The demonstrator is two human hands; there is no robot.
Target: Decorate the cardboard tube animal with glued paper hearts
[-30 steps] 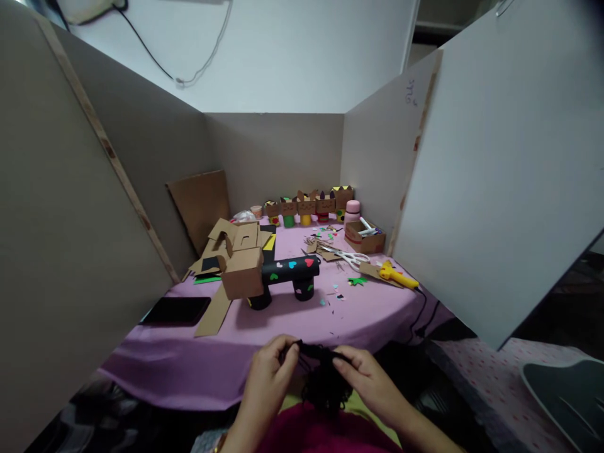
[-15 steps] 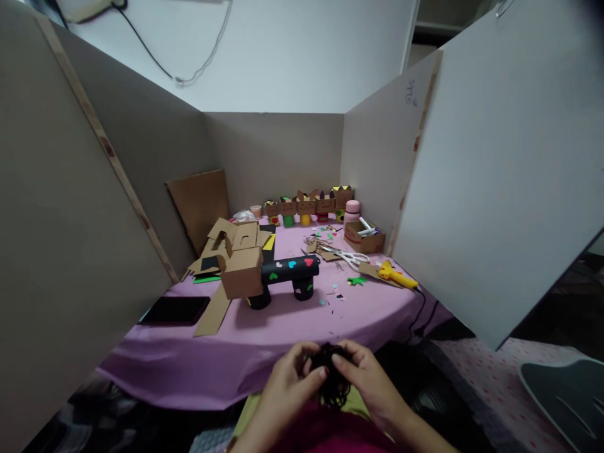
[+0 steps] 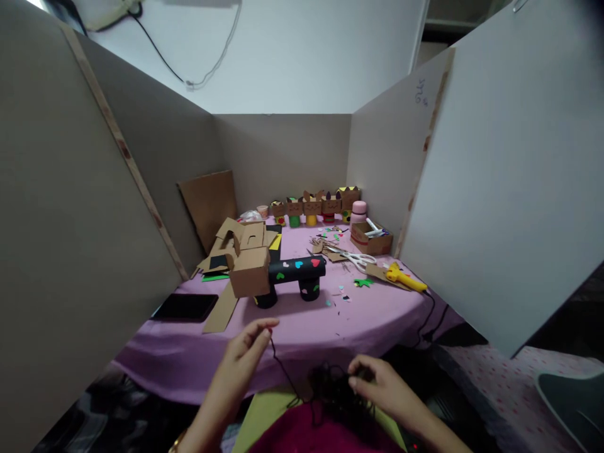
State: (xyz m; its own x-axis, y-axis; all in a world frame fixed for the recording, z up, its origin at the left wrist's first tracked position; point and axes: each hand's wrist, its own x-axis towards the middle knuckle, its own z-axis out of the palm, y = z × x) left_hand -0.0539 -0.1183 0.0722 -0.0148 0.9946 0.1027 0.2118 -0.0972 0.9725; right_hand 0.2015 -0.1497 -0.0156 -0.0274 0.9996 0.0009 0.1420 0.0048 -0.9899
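My left hand (image 3: 248,349) pinches one strand of black yarn (image 3: 282,365), raised near the table's front edge. From there the strand runs down to a loose tangle of the same yarn (image 3: 333,387) over my lap. My right hand (image 3: 377,380) has its fingers closed on the right side of that tangle. Beyond my hands, a cardboard animal figure (image 3: 297,269) stands on the table. It has a brown box head and a black tube body with coloured hearts.
A dark tablet (image 3: 185,307) and cut cardboard (image 3: 250,236) lie left. Several small box-headed figures (image 3: 311,206) stand at the back. White scissors (image 3: 361,259), a yellow glue gun (image 3: 406,277) and a box of tools (image 3: 370,240) are right. Tall panels (image 3: 283,145) enclose the table (image 3: 302,327).
My hands have moved apart. The left went up and left, drawing out a strand, while the right moved slightly right. The compact yarn bundle has loosened into a tangle.
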